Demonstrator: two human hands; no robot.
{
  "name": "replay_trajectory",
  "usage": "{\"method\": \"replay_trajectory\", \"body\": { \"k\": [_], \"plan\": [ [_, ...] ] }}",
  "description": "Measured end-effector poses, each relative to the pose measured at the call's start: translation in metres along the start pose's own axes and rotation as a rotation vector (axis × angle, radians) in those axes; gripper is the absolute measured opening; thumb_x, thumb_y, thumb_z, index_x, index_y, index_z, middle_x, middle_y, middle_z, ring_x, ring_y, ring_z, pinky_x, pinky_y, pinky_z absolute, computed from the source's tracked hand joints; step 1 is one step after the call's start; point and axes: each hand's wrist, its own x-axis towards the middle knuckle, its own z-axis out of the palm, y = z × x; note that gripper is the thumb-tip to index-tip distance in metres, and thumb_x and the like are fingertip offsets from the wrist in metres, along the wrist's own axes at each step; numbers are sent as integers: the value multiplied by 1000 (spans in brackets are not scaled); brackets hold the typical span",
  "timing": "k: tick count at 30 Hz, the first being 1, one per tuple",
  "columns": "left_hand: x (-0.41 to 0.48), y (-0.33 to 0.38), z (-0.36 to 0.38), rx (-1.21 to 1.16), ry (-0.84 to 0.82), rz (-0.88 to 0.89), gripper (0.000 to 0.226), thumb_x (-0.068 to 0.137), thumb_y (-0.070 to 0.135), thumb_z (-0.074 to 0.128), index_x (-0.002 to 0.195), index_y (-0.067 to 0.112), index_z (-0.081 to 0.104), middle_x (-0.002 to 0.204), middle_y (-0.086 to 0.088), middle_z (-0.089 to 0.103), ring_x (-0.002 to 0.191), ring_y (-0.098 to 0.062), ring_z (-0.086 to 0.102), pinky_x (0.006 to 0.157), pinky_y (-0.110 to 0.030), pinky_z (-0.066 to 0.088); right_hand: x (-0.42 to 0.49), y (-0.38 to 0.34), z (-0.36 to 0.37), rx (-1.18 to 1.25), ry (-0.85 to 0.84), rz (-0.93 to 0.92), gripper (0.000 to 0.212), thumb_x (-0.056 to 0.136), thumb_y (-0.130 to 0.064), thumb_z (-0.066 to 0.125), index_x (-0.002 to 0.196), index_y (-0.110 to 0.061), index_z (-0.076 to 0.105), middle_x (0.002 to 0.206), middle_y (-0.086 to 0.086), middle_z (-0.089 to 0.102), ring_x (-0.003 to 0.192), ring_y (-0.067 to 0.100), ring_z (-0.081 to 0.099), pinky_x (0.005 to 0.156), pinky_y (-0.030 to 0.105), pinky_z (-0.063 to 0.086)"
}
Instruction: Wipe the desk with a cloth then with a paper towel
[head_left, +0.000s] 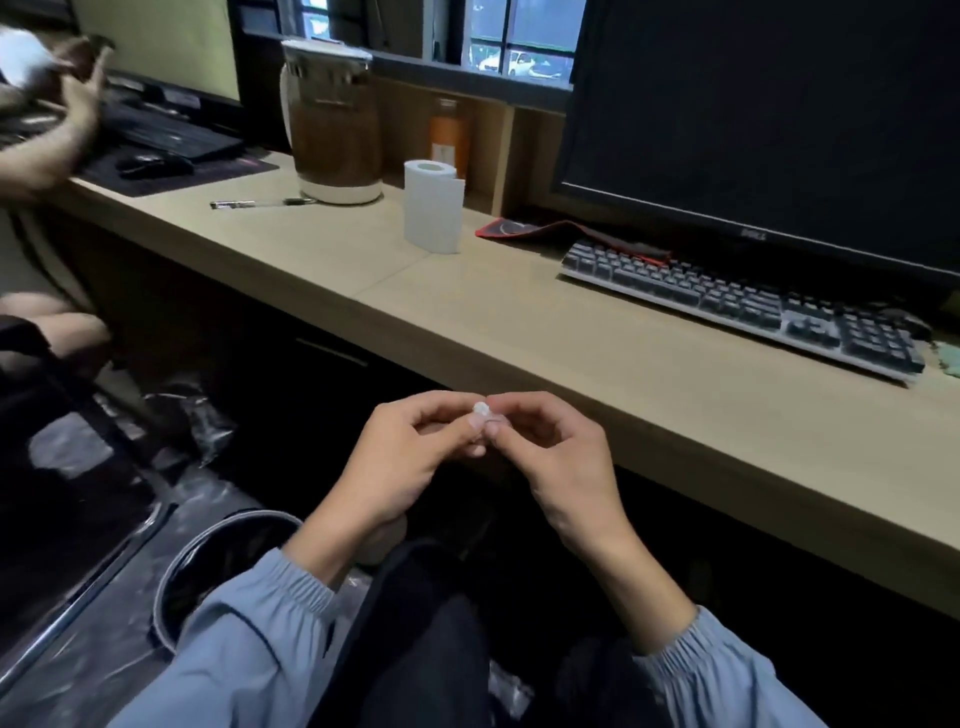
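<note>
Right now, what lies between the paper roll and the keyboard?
Head view: a red-edged dark mat lies between paper roll and keyboard on the desk.

Paper roll (434, 208) stands on desk (597, 353), left of keyboard (737, 306).

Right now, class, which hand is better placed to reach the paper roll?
Probably the left hand: the paper roll stands straight ahead of it; the right hand would cross over. Both pinch a small white wad.
</note>
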Motion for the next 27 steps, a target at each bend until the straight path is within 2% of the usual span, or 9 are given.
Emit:
{"method": "replay_trajectory", "body": {
  "k": [3, 6, 12, 16, 18, 20, 23, 27],
  "plan": [
    [-5, -15, -30, -9, 106, -7, 13, 94, -2, 72, 105, 2, 77, 97, -14, 81, 87, -18, 77, 78, -24, 61, 4, 18, 28, -24, -86, 10, 18, 88, -5, 79, 103, -14, 76, 102, 1, 78, 100, 18, 73, 95, 41, 58],
    [-9, -32, -58, 16, 216, -15, 10, 93, -2, 74, 101, 3, 77, 96, -18, 79, 86, -25, 77, 77, -28, 63, 6, 37, 48, -52, -115, 42, 19, 89, -8, 78, 105, -17, 74, 105, -1, 76, 103, 16, 72, 97, 42, 56],
    [-28, -75, -134, 140, 439, -92, 9, 94, -1, 74, 98, 7, 76, 90, -14, 78, 80, -23, 74, 77, -35, 63, 3, 74, 94, -97, -221, 149, 13, 92, -10, 75, 102, -18, 76, 102, -4, 77, 100, 10, 72, 96, 38, 57],
    [-40, -104, -182, 204, 561, -162, 10, 93, 4, 75, 94, 13, 76, 91, -15, 76, 80, -21, 74, 72, -34, 62, 5, 104, 126, -61, -291, 278, 11, 94, -15, 70, 96, -24, 77, 100, 0, 78, 96, 21, 75, 93, 54, 57],
    [-45, -119, -203, 219, 610, -203, 12, 93, 5, 76, 92, 16, 75, 90, -13, 75, 77, -21, 73, 71, -39, 61, 6, 121, 141, -26, -316, 350, 14, 95, -13, 66, 94, -22, 77, 98, 5, 78, 94, 25, 75, 93, 57, 57],
    [-47, -134, -222, 212, 666, -240, 15, 92, 3, 75, 90, 18, 74, 87, -10, 74, 77, -23, 71, 73, -42, 61, 7, 132, 154, -11, -331, 393, 16, 96, -10, 64, 93, -20, 77, 97, 8, 78, 93, 27, 75, 93, 53, 58],
    [-49, -154, -247, 223, 747, -282, 13, 91, 2, 75, 92, 14, 72, 86, -6, 71, 77, -20, 69, 75, -39, 60, 7, 146, 173, 34, -360, 448, 15, 97, -5, 63, 93, -13, 75, 95, 10, 78, 92, 30, 75, 86, 41, 61],
    [-48, -190, -272, 271, 768, -373, 17, 90, 4, 76, 96, 18, 70, 88, -5, 71, 78, -22, 68, 70, -38, 57, 6, 161, 199, 22, -425, 473, 15, 96, -2, 62, 92, -10, 74, 94, 12, 77, 89, 26, 75, 80, 34, 60]
  ]
}}
